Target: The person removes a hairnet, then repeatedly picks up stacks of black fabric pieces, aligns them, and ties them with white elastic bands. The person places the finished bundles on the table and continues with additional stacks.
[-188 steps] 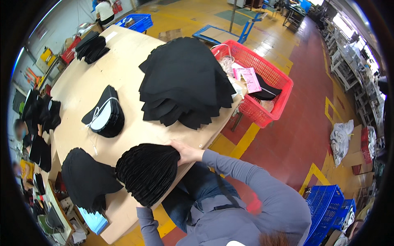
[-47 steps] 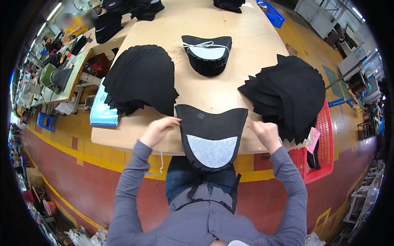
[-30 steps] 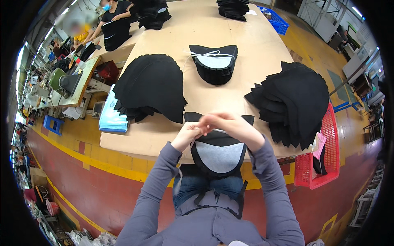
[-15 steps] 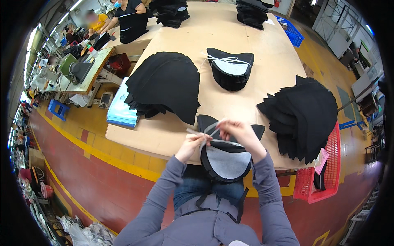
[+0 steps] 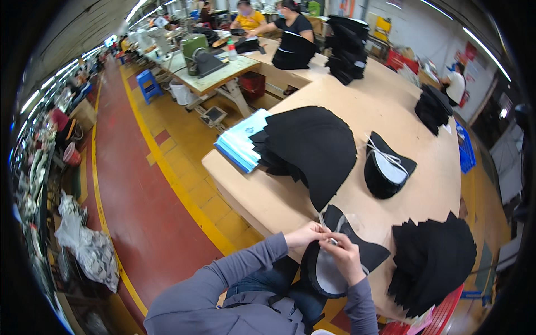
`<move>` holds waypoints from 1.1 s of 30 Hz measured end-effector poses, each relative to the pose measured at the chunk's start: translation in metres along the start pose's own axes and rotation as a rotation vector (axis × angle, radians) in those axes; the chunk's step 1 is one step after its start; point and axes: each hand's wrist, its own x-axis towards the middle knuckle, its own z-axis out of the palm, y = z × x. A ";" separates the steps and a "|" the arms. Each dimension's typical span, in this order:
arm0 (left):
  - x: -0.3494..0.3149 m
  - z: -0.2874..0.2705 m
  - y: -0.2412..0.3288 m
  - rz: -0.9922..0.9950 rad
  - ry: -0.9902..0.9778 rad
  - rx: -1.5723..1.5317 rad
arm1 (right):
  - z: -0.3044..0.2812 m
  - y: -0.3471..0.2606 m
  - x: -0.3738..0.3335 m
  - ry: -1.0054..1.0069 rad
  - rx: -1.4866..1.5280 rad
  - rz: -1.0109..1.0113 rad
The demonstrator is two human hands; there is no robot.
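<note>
At the table's near edge a bundle of black fabric pieces (image 5: 371,254) with a light grey patch on top lies partly over my lap. Above it my left hand (image 5: 305,234) is closed, fingertips pinching a whitish tie strip (image 5: 341,223). Close against it, my right hand (image 5: 346,257) is also closed on the strip, its fingers bent. The strip loops up from the fingers and runs round the bundle; the crossing between the fingertips is hidden. Farther back on the table sits a similar bundle (image 5: 387,167), tied with white strip.
Loose black fabric stacks lie left (image 5: 315,145) and right (image 5: 432,262) of my hands. A blue-white packet (image 5: 241,142) is under the left stack. A red basket (image 5: 446,307) stands by the near right edge. Across the table (image 5: 385,100), people work beside more black stacks.
My view has swung left, so the table appears farther right and tilted. My hands have come together; the right hand has dropped from its raised position down to the left fingertips.
</note>
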 end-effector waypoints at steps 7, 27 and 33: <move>-0.010 0.021 0.000 0.193 0.313 0.255 | 0.014 0.012 -0.017 0.075 0.509 0.551; -0.016 0.047 0.014 -0.233 0.264 -0.098 | -0.006 -0.005 -0.010 0.182 0.158 0.275; -0.024 0.057 0.000 -0.023 0.369 0.096 | 0.021 0.023 -0.016 0.218 0.458 0.752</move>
